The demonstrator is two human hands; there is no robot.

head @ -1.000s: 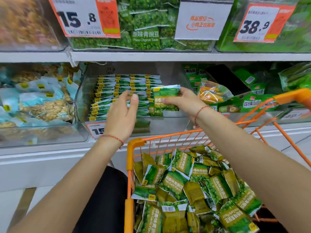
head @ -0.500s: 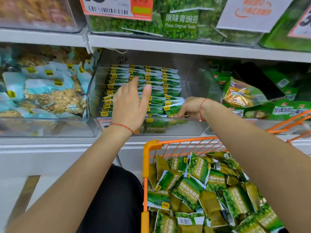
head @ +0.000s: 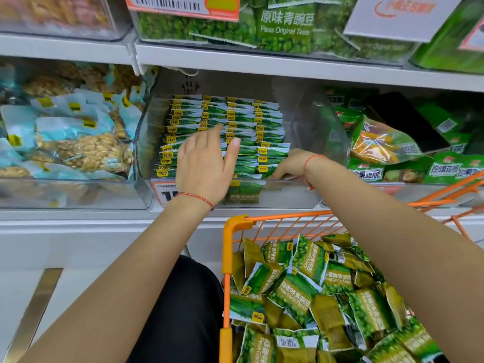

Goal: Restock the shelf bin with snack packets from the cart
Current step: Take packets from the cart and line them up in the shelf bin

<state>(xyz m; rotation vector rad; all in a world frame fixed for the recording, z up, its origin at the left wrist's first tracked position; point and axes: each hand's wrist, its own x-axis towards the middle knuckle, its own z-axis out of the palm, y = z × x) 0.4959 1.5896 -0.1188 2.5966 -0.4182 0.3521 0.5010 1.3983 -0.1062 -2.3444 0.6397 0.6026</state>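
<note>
A clear shelf bin [head: 318, 142] holds neat rows of green snack packets [head: 243, 119] standing on edge. My left hand [head: 204, 166] hovers open over the left and middle rows, fingers straight and pointing into the bin. My right hand [head: 288, 163] reaches down at the front end of the right row. Its fingertips sit among the packets behind the bin's front wall, so its grip is hidden. Below, the orange cart [head: 235, 221] is piled with several loose green pea packets [head: 301, 289].
A bin of pale blue peanut bags [head: 73, 142] stands to the left. Mixed green and orange snack bags [head: 379, 142] fill the bin to the right. The upper shelf [head: 262, 61] carries large green pea bags and price tags.
My right hand carried a green packet from in front of the bin down to the front of the right row. My left hand shifted slightly over the rows. The view moved closer and lower.
</note>
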